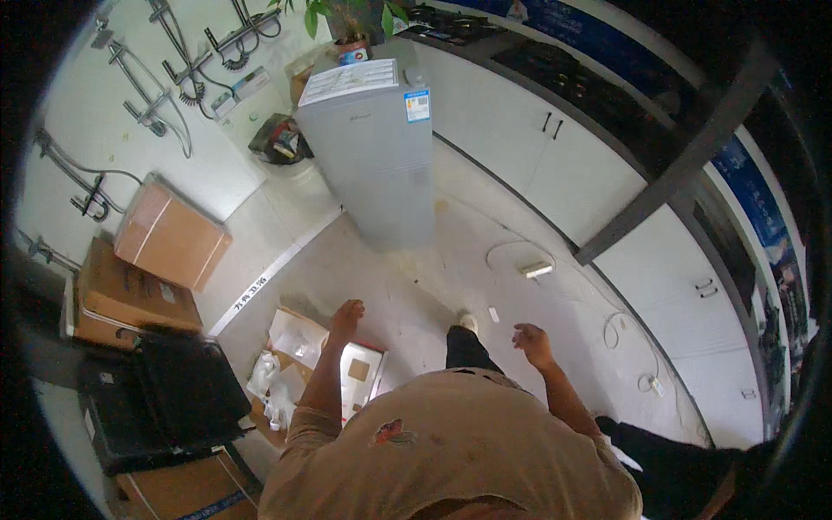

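My left hand hangs in the air above the floor, its fingers loosely bent and nothing visible in them. Lower right of centre, my right hand is also empty, with its fingers slightly apart. Neither hand touches anything. Ahead of me stands a small grey refrigerator with a label on its front. A white printed sheet lies on its top. Nearest to my left hand, on the floor, are a flattened open carton and a white box with red edges.
White cabinets with gas hobs on top line the right. A white power strip and its cable lie on the floor. Cardboard boxes and black cases stand at left, below wall-mounted shower sets. A potted plant rises behind the sheet.
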A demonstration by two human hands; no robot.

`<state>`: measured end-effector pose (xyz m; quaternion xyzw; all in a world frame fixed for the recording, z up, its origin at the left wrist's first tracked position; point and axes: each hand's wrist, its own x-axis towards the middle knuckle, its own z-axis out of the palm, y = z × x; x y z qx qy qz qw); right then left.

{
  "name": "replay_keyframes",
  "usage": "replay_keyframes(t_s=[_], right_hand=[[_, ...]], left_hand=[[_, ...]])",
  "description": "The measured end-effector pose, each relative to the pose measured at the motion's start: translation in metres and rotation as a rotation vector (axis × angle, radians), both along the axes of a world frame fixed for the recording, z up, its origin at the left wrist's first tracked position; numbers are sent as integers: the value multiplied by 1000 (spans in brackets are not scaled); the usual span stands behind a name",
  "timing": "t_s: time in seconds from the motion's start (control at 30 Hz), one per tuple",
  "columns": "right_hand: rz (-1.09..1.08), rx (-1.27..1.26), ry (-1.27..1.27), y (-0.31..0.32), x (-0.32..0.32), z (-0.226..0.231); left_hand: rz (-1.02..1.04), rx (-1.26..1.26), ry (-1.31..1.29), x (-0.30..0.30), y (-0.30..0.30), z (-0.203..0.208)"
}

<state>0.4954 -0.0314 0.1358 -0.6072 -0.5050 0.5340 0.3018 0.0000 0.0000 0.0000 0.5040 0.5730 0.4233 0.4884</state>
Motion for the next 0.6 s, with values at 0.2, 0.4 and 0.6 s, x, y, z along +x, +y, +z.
replay_keyframes(t_s=[0.2,0.4,0.6], right_hand=[[75,441,-140,207,-85,62],[70,573,76,360,-160,127],[30,683,97,474,-247,140]], left_hand=[[445,-132,-170,-70,87,120],[548,-85,82,-101,155,198],[557,-80,-67,-163,280,245]])
